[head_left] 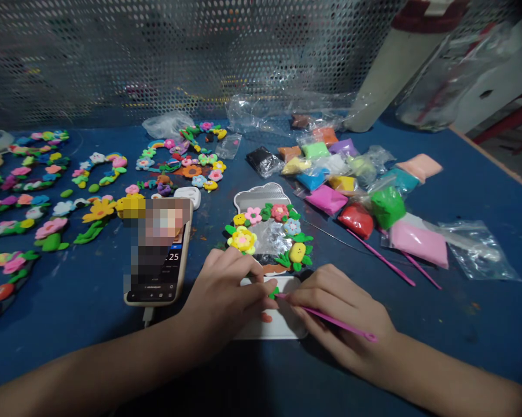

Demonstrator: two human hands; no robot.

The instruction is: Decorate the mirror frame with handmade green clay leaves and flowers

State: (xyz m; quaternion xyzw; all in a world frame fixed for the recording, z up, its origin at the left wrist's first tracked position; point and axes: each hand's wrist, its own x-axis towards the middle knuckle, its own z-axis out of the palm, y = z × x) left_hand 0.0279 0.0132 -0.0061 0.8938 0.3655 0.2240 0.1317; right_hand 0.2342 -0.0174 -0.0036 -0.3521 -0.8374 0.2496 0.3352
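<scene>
My left hand [226,286] pinches a small piece of green clay [274,293] between its fingertips, over a white board [282,331]. In my right hand [345,310] is a pink modelling tool [341,325], its tip against the green clay. A small orange-red clay piece [267,317] lies on the board below my fingers. Just beyond my hands lies a mirror [272,237] ringed with clay flowers and leaves. Among these are a large yellow flower [242,239] on the left and a yellow smiling shape [297,252] on the right.
Bagged coloured clay, such as a pink packet [419,243], lies at right near two loose pink tools [385,259]. A phone [174,272] with a cable stands left, by a white earphone case [187,196]. Several clay-decorated frames [99,171] spread further left. A bottle [395,69] stands behind.
</scene>
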